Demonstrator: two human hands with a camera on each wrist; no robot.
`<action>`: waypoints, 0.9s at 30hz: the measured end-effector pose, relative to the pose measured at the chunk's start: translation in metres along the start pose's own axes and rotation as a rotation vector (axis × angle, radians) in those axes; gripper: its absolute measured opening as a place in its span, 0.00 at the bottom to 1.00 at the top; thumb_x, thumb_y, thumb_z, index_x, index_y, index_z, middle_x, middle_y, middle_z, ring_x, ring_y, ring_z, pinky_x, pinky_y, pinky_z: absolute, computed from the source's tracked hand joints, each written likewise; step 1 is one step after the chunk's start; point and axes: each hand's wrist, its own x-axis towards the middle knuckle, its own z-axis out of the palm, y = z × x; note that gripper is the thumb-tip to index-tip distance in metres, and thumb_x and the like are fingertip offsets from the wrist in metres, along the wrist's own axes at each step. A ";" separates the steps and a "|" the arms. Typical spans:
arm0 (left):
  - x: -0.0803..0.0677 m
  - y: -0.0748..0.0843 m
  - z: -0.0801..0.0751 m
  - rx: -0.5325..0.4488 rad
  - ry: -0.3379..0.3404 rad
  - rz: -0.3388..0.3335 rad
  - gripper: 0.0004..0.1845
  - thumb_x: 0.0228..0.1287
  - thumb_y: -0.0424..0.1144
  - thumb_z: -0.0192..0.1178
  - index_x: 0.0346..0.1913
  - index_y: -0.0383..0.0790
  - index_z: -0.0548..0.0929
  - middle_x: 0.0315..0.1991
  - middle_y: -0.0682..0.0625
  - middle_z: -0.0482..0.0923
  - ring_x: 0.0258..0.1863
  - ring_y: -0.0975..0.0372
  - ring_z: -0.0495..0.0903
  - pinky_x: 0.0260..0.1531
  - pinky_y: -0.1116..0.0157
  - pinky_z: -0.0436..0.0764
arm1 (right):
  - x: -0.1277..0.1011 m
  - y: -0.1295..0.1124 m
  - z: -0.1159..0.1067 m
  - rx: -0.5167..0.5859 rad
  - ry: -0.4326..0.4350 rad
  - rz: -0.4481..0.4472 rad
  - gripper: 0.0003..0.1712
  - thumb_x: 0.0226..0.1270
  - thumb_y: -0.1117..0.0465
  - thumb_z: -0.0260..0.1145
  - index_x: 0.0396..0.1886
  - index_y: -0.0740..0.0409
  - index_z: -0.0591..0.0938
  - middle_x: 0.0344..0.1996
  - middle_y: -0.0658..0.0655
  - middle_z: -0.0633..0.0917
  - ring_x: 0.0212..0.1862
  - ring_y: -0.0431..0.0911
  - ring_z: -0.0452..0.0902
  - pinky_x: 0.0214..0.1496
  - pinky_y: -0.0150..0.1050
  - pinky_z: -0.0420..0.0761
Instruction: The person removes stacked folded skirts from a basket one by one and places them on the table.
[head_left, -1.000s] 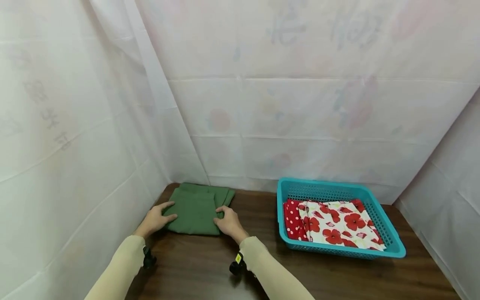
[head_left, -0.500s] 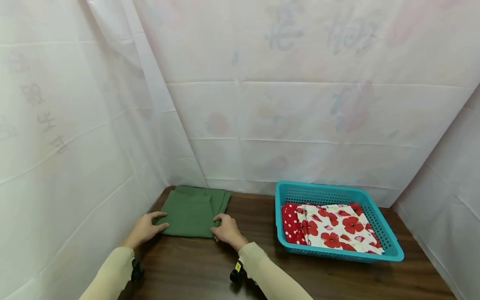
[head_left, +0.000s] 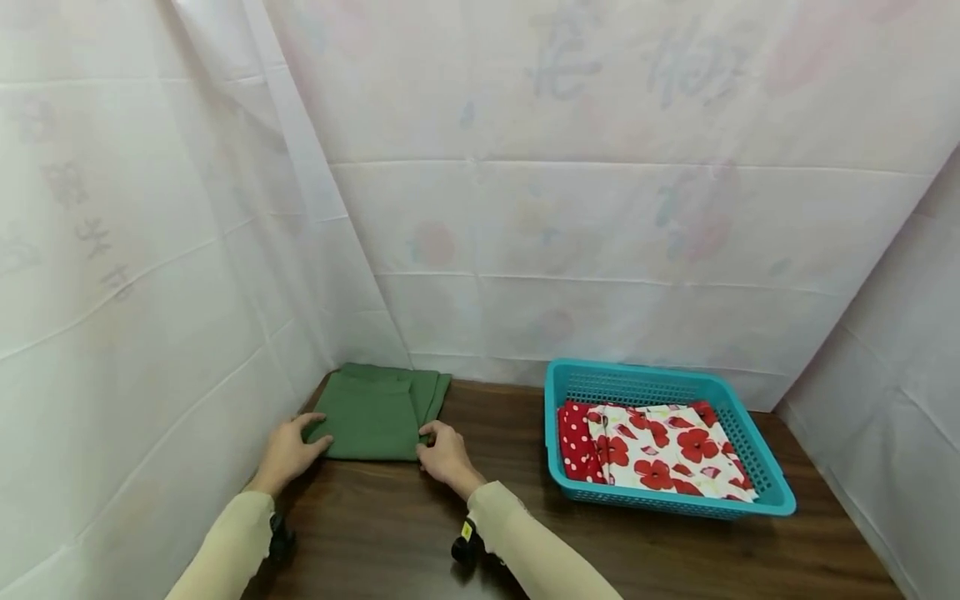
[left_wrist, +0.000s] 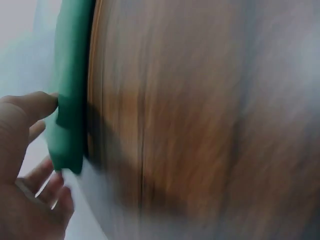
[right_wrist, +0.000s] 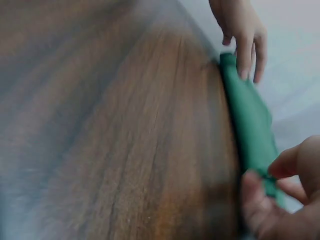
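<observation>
A green folded cloth point(head_left: 371, 421) lies flat at the left side of the dark wooden table, in layers that show at its back and right. My left hand point(head_left: 288, 450) grips its near left corner, the thumb along the near edge. At the near right corner, my right hand point(head_left: 447, 456) pinches the layers between thumb and fingers. The left wrist view has the left hand point(left_wrist: 32, 155) blurred around the end of the cloth point(left_wrist: 70, 90). Both hands point(right_wrist: 245, 37) appear along the near edge in the right wrist view; the fingertips underneath are hidden.
On the right stands a turquoise plastic basket point(head_left: 558, 467) holding a white cloth with red flowers point(head_left: 675, 454) and a red polka-dot cloth point(head_left: 577, 442). White sheets point(head_left: 600, 225) hang behind the table point(head_left: 375, 533) and on both sides.
The hands have shifted the green cloth slightly away toward the back, still at its near corners. The left hand has slid outward a little at the left edge. The basket stays put; the head view shifts slightly.
</observation>
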 end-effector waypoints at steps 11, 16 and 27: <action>-0.002 0.113 0.040 -0.224 0.034 0.168 0.32 0.64 0.45 0.73 0.69 0.42 0.77 0.70 0.32 0.69 0.67 0.32 0.61 0.53 0.32 0.61 | -0.066 -0.027 -0.060 -0.191 -0.154 -0.063 0.25 0.72 0.57 0.68 0.65 0.57 0.77 0.57 0.64 0.82 0.58 0.56 0.81 0.51 0.49 0.83; -0.006 0.168 0.054 -0.425 -0.040 0.274 0.33 0.65 0.45 0.72 0.71 0.46 0.75 0.69 0.40 0.73 0.66 0.44 0.70 0.56 0.38 0.73 | -0.109 -0.023 -0.098 -0.085 -0.199 -0.056 0.21 0.72 0.57 0.68 0.62 0.54 0.79 0.56 0.64 0.84 0.51 0.51 0.85 0.48 0.44 0.85; -0.011 0.259 0.075 -0.597 -0.286 0.451 0.31 0.70 0.47 0.68 0.73 0.59 0.71 0.61 0.55 0.80 0.51 0.60 0.82 0.44 0.56 0.84 | -0.180 -0.015 -0.183 -0.063 -0.107 -0.157 0.18 0.75 0.58 0.66 0.61 0.54 0.80 0.52 0.56 0.86 0.46 0.43 0.86 0.47 0.34 0.84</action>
